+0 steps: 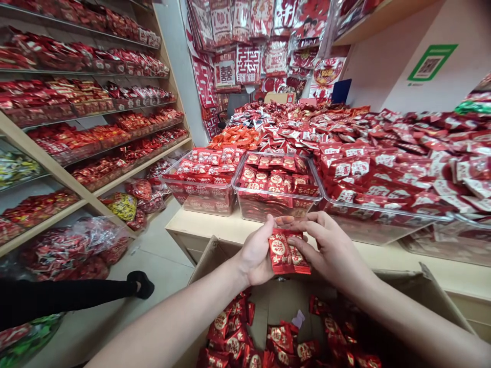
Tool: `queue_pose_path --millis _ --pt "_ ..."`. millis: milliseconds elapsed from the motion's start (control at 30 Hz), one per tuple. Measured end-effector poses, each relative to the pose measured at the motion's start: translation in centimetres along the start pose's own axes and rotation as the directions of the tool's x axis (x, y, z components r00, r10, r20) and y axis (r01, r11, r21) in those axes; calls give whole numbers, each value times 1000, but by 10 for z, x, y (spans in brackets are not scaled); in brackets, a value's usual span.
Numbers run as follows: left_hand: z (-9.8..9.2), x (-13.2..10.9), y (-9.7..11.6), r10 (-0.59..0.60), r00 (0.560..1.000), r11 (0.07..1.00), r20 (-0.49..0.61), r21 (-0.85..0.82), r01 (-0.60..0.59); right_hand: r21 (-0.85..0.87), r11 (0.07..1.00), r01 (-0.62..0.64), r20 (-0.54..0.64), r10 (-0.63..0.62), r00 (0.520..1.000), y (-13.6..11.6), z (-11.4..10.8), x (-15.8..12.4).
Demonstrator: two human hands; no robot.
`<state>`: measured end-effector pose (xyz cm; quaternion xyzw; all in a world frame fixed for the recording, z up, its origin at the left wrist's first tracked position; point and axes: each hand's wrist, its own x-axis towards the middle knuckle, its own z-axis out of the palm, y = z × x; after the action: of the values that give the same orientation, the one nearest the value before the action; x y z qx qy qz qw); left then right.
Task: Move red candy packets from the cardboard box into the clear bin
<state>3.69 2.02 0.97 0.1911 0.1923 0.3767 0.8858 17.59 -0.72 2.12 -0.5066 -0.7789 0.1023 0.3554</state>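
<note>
Red candy packets [279,250] with gold lettering lie stacked in my left hand [256,253], whose fingers curl around them from the left and below. Reaching in from the right, my right hand [320,237] has its fingertips on the same packets. Both hands are above an open cardboard box [264,301], where several more red packets [282,337] lie loose with a small pale purple scrap [298,319]. Just beyond the hands stands a clear plastic bin [276,197] filled with neatly laid red packets.
Another clear bin [203,189] stands left of it, and a wider one [383,214] to the right, both full. Packets are heaped behind. Shelves [92,115] of packets line the left, with bulging bags [76,250] below. A person's black shoe [141,284] is at left.
</note>
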Motion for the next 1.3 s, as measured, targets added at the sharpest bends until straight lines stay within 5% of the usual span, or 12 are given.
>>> queue_pose_path --millis 200,333,433,567,700,833,900,1100,1300 --pt "4 -3 -1 -19 989 1000 -149 11 21 -78 967 244 213 -223 951 -18 -2 -6" --pt "4 -4 -2 96 991 952 -91 298 -65 208 974 -87 105 66 992 -15 -6 -1" --pt "3 -2 -1 288 957 775 28 580 -250 510 776 -371 178 327 928 -7 -11 4" --pt "-2 1 0 384 912 565 144 745 -356 676 583 -450 253 389 886 -2 -12 7" --pt "-4 -4 13 475 866 330 155 881 -338 645 628 -434 228 384 895 1 -17 10" --pt "10 -11 55 651 698 -8 299 922 -387 586 725 -361 38 421 906 8 -36 17" --pt "22 -10 79 672 653 -101 350 917 -387 540 773 -333 -37 417 908 10 -47 24" --pt "51 17 116 342 836 -102 429 902 -420 535 821 -198 -53 267 962 -1 -54 68" --pt "47 41 131 339 868 -237 364 925 -296 789 551 -273 45 391 919 8 -39 100"
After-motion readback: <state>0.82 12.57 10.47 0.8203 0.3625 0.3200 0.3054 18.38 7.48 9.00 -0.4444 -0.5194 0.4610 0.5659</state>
